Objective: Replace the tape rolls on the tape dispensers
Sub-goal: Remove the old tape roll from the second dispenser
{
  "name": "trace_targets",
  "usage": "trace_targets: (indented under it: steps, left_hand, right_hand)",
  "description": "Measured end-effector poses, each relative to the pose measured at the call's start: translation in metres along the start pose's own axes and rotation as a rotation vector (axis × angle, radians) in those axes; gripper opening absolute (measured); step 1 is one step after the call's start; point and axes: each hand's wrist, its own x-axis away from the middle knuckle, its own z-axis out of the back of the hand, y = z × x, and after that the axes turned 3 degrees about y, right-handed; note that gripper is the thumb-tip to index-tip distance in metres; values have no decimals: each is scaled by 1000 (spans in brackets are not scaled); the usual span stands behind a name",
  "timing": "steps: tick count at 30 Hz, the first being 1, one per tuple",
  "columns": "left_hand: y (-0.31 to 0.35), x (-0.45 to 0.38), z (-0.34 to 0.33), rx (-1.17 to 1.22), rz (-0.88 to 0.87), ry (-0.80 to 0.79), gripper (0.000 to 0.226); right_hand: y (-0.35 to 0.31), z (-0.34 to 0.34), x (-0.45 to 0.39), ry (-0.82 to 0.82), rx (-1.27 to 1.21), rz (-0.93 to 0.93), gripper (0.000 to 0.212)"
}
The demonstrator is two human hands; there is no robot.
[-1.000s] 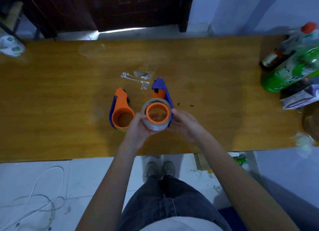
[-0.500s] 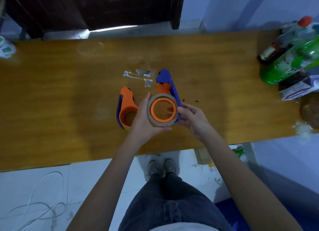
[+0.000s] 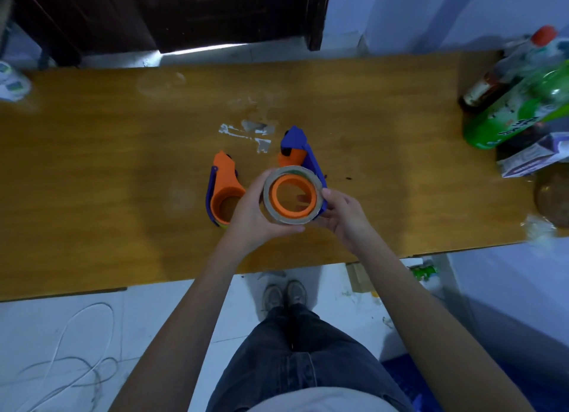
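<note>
— Lifted a bit higher now, roll (image 3: 292,195) tilted up toward camera. Left hand (image 3: 257,216)?
— Wrapped around roll's left rim; right hand (image 3: 345,215) pinching dispenser (image 3: 303,156) behind it.
— Around?
— Second dispenser (image 3: 224,190) lying on table (image 3: 92,165), just left. Bottles (image 3: 520,97) far right; tape scraps (image 3: 246,133) beyond.

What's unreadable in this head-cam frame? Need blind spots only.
- Blue-and-orange tape dispenser in hand: its lower body is hidden behind the brown tape roll.
- Left hand covers the near edge of the second orange dispenser on the wooden table.
- Green plastic bottle: label blurred, cut off by the right edge.
</note>
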Motion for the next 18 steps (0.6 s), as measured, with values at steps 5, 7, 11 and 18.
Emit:
trace_targets:
  steps: [5,7,11,18]
  left_hand:
    - [10,-4,2,9,-14,-31,84]
    - [12,-7,2,19,-13,-54,87]
    - [17,-9,3,52,11,-105,89]
    - [35,-15,4,229,10,46,98]
  right_hand:
    - [4,4,1,-27,-52,7,30]
    - [6,6,2,-68,-99,-12,56]
    - [9,11,1,-116,-181,-42,50]
    - [7,9,0,-24,-236,-78,24]
